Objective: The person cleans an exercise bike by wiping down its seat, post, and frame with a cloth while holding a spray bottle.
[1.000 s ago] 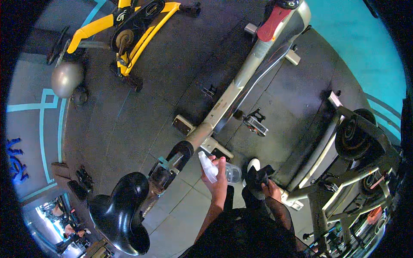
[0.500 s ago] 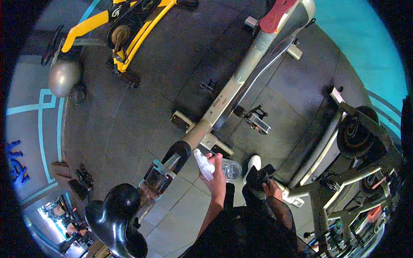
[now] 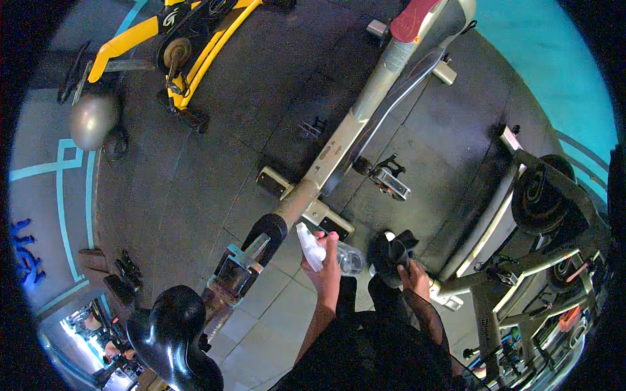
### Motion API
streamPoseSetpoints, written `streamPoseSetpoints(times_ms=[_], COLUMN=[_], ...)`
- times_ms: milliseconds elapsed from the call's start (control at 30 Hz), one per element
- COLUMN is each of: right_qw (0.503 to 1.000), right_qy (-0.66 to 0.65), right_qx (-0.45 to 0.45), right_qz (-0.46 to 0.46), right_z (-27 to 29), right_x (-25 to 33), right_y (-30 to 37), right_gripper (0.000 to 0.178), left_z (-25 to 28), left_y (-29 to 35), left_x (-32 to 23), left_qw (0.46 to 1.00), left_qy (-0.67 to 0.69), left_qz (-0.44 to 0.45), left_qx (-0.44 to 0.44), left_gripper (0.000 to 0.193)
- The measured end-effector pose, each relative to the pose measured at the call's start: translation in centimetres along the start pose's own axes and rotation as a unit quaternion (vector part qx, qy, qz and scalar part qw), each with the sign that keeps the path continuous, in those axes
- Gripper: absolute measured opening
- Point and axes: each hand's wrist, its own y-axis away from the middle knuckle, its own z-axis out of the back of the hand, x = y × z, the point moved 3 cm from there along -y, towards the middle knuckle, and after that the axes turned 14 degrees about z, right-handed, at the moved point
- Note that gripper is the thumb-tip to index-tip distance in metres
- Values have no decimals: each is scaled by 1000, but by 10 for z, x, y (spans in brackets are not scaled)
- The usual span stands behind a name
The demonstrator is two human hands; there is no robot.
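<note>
My left hand [image 3: 326, 268] is wrapped around the neck of a spray bottle [image 3: 352, 259] with a white trigger head and a clear body. The bottle lies tilted, its head toward the exercise bike's long frame tube [image 3: 331, 155]. To the right, my right hand [image 3: 415, 280] grips a bunched dark cloth [image 3: 390, 255], which hides most of a white shoe on the floor beneath. Left of my left hand are the bike's seat-post clamp [image 3: 242, 262] and its glossy black saddle [image 3: 173, 339]. Neither hand touches the bike.
A bike pedal [image 3: 390, 182] sticks out ahead of my hands. Another bike's dark and silver frame [image 3: 515, 287] stands close on the right. At the far left are a yellow-framed bike [image 3: 134, 44] and a silvery rounded object [image 3: 95, 122]. Turquoise flooring [image 3: 548, 58] lies beyond dark tiles.
My right hand has brought the cloth slightly left and forward, and it now covers more of the white shoe. The left hand keeps hold of the spray bottle, nearly in place.
</note>
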Motion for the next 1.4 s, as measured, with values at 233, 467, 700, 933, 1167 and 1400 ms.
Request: streamPoseSetpoints(times_ms=[233,467,700,933,1167,1400], right_qw=[992,995,969,928,959,916], right_qy=[56,-68,-137,-239,-156,-289], right_qx=[-67,-61,-104,-81,-117,-48], right_qz=[93,38,176,276,205,273], right_z=[-16,-23,-92,-138,-158,-127], right_x=[-12,57,124,151,96,164], right_y=[-2,-53,-112,-119,-163,-96], right_gripper=[29,30,24,25,26,35], left_z=[3,15,61,99,107,115], left_y=[-6,12,30,21,9,0], left_x=[3,-6,-5,19,43,43], left_qw=[999,999,997,997,997,995], left_qy=[-28,38,58,-23,9,-21], left_qz=[-2,-26,15,-62,-18,-55], left_qx=[21,29,50,49,79,76], left_gripper=[32,31,31,37,40,42])
